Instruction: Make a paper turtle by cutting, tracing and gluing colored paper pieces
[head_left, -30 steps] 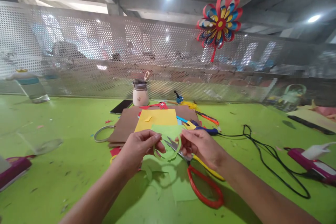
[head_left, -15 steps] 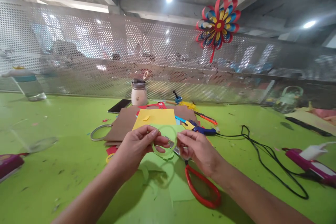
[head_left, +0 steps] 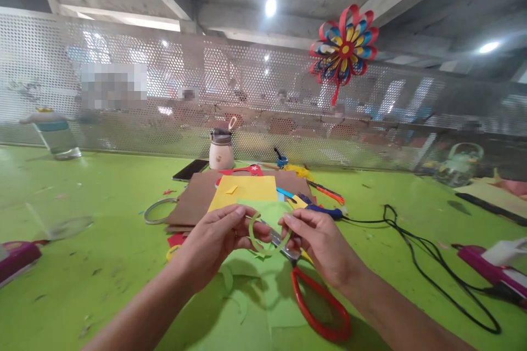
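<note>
On my feed I have both bare hands close together, low over the middle of the green table (head_left: 135,186), with a narrow curved strip of green paper (head_left: 254,241) up between them. The left hand (head_left: 228,230) has its thumb and forefinger closed together at the strip's left side, and I see other fingertips of that hand showing within the curve. The right hand (head_left: 315,236) pinches the strip's right side between thumb and fingertips, with little room between them. The strip bows downward like a ring, and I make out a gap at its top. Right beneath it I see the scissors (head_left: 294,271), blades pointing up and away to the left, the red handle loop lying toward me and partly beside the right wrist; a light green paper sheet (head_left: 284,307) lies under them. Beyond the hands I have a yellow sheet (head_left: 255,189) on top of brown cardboard (head_left: 193,197), with a metal ring (head_left: 146,214) at the cardboard's left edge. A blue corded tool (head_left: 327,211) sits just past the right hand. Farther back I pick out a phone (head_left: 190,170) beside a pale bottle (head_left: 221,154), and a looped paper flower (head_left: 345,49) hangs before the perforated screen (head_left: 247,82).
</note>
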A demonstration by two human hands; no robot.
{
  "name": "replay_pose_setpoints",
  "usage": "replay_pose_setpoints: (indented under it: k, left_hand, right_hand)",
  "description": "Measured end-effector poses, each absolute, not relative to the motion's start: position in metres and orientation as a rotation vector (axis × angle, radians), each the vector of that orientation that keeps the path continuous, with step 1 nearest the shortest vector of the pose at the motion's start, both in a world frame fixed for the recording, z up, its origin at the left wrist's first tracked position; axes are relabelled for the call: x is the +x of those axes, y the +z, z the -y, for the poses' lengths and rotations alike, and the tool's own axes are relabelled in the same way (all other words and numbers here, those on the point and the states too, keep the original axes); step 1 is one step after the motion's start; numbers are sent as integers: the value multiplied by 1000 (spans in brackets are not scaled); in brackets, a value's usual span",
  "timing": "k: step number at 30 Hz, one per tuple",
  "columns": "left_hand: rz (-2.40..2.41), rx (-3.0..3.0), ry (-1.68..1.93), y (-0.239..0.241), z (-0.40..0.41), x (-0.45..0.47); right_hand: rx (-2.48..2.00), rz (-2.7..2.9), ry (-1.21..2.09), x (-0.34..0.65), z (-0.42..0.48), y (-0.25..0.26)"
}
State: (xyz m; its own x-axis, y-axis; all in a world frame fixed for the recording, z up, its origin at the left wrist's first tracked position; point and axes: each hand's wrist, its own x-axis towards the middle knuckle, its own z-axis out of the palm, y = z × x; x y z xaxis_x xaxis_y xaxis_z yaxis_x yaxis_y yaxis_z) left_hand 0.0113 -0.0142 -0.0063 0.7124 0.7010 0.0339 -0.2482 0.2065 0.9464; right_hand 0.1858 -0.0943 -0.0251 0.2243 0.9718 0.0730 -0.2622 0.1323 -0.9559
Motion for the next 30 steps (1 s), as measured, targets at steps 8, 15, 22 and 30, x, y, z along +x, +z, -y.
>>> replay_pose_setpoints:
  k: [8,15,22,30]
  left_hand:
    - [-543,1266,641,-8,13,14]
    - [-619,1270,646,-8,9,12]
    - [-610,1295,641,-9,5,11]
    - [-638,1343,664,-10,4,12]
  right_hand:
    - [-1064,912,975,190,92,-24]
    - [-1020,873,985,194,87,-24]
    - [-959,819,1048,192,84,-25]
    - [-970,850,1037,193,84,-28]
